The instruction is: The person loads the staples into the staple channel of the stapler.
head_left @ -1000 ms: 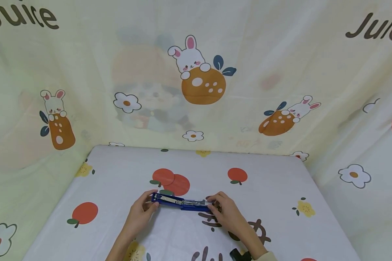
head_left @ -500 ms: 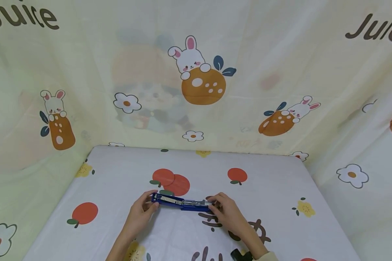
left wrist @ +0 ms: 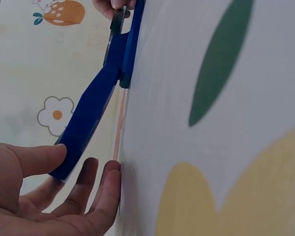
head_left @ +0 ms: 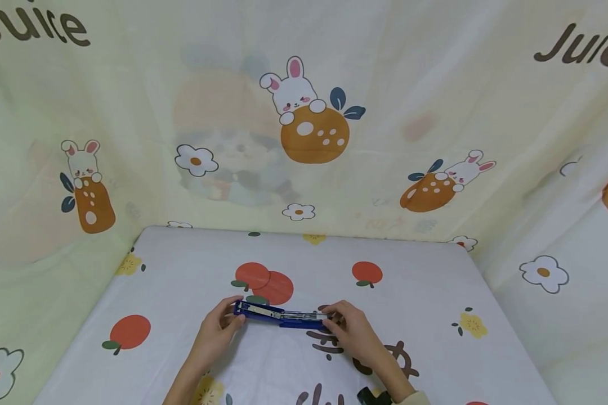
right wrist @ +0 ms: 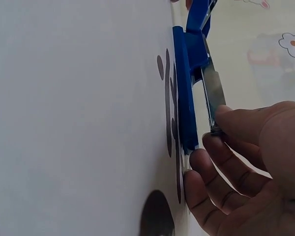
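A blue stapler, folded wide open, lies across the space between both hands in the head view. Its blue top cover slants up off the table, and the left hand pinches its end between thumb and fingers. At the other end, the right hand pinches the tip of the metal staple magazine. In the right wrist view the blue base sits along the tabletop, with a gap between it and the magazine. Whether staples lie inside is too small to tell.
Under the hands is a table with a white cloth printed with fruit and flowers. Printed curtains stand behind and at the sides. A black object shows beside the right wrist at the bottom edge.
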{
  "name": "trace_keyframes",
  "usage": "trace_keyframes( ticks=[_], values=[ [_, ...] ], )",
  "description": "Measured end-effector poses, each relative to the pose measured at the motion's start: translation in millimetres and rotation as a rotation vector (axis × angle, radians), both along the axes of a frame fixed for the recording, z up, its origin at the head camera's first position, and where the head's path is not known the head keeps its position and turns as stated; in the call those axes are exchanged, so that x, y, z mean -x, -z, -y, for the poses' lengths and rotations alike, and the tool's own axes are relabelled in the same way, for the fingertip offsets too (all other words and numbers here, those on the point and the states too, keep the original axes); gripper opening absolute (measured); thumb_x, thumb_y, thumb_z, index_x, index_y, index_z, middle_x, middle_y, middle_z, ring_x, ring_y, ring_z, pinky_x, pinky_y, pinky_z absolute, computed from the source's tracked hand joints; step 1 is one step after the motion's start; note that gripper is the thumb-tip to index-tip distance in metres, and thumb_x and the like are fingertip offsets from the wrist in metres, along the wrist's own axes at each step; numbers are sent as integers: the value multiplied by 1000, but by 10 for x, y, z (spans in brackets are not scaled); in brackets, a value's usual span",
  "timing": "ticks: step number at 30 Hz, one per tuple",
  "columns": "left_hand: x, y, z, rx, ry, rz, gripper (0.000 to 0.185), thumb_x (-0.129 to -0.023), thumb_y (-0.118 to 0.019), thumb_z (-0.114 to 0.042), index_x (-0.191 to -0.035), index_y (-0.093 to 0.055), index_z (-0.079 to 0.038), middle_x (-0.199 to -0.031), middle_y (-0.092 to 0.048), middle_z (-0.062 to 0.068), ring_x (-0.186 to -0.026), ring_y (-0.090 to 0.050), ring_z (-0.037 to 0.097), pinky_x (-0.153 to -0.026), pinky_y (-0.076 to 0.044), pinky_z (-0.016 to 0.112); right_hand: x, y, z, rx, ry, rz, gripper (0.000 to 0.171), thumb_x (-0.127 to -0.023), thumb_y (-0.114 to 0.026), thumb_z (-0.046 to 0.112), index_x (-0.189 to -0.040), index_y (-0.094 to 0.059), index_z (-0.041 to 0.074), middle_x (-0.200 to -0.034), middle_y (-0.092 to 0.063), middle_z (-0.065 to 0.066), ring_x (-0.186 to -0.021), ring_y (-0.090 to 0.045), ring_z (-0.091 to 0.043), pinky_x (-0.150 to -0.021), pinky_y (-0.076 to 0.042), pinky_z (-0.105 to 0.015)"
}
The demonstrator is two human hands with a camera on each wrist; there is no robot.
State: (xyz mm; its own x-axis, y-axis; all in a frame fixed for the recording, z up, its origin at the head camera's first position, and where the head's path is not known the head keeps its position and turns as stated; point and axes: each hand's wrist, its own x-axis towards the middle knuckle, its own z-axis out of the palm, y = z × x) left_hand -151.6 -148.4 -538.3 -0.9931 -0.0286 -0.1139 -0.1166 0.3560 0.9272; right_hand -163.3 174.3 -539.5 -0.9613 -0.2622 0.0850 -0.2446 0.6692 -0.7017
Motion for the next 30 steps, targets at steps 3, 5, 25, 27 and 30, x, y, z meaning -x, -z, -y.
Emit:
trace_keyframes(
  ticks=[3,5,25,27,30],
  values=[
    [6,-3,-2,0,6,-5,45,-94,-64,-17,-137,-53,-24,-132,-61,14,-106,-67,21,-83,-59,29,2,0,-3,-5,5,9,18,-92,-68,20,-110,-67,22,-92,-59,12,-79,-54,-7,-66,-49,-16],
    [11,-8,-6,2,8,-2,45,-95,-64,-17,-137,-53,-24,-132,-61,14,-105,-67,20,-83,-59,29,1,-2,-3,-7,7,13,18,-92,-68,20,-110,-66,23,-92,-59,12,-79,-54,-7,-66,-49,-16],
    [39,-32,7,-56,16,33,45,-94,-63,-11,-138,-53,-19,-135,-59,12,-107,-65,21,-82,-58,25,21,39,-32,13,3,50,20,-91,-69,20,-111,-66,21,-89,-60,9,-76,-54,-8,-64,-48,-17],
    [41,-30,9,-62,19,30,45,-94,-63,-10,-138,-53,-18,-135,-59,12,-108,-66,21,-82,-58,24,23,39,-34,18,-2,44,20,-91,-69,20,-111,-66,19,-88,-60,7,-76,-54,-8,-64,-48,-17],
    [46,-25,9,-77,21,29,46,-94,-62,-8,-138,-52,-17,-135,-59,13,-108,-66,21,-82,-58,24,23,40,-33,25,-1,41,20,-91,-69,19,-110,-66,18,-89,-61,7,-75,-54,-8,-63,-47,-17]
  ],
)
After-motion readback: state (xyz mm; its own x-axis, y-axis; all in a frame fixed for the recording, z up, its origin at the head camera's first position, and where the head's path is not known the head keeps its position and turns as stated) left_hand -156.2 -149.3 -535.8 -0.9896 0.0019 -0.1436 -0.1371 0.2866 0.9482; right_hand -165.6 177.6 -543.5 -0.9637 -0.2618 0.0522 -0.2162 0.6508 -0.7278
